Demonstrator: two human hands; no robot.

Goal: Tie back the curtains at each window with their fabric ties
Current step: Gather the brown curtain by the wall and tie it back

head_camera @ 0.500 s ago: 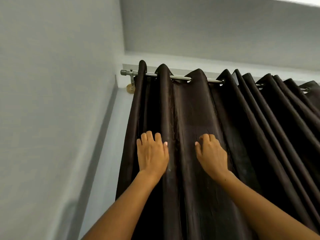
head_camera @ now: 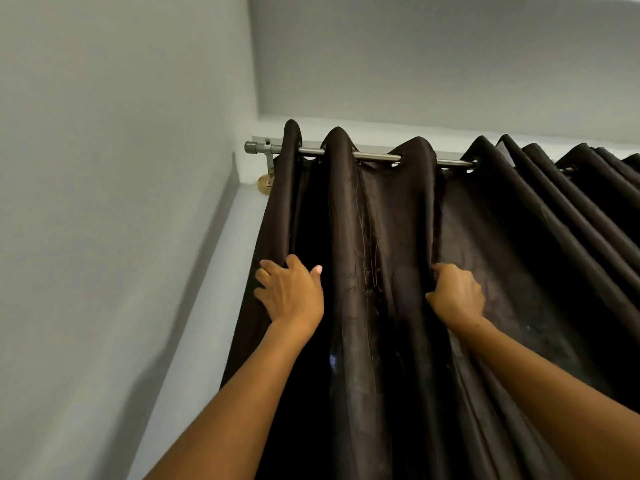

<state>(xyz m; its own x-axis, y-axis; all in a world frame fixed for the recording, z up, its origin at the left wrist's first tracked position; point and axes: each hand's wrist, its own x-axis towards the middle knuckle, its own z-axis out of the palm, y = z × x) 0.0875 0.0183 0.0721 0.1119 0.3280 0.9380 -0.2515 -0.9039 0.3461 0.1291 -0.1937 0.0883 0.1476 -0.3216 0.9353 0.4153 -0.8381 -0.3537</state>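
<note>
Half a second before, both hands had lain flat against the front of the curtain (head_camera: pixel 388 271); by this moment they had dug into it. The left hand (head_camera: pixel 289 294) had shifted out toward the curtain's left edge, and the right hand (head_camera: pixel 455 296) had closed on a fold.

The dark curtain hung from its rings on the metal rod (head_camera: pixel 374 156), filling the window beside the grey wall (head_camera: pixel 104 202), with its right part already bunched in tight pleats. No fabric tie was in sight.

To my eye the step was gathering the cloth, and it would go best by drawing the right-hand fold across toward the left so the rings slide along the rod rather than dragging downward on them.

Both arms reached up and forward, nearly straight. The left hand's fingers curled round the outermost pleat, thumb spread on the front of the cloth. The right hand made a fist, a ridge of cloth pinched inside it.
</note>
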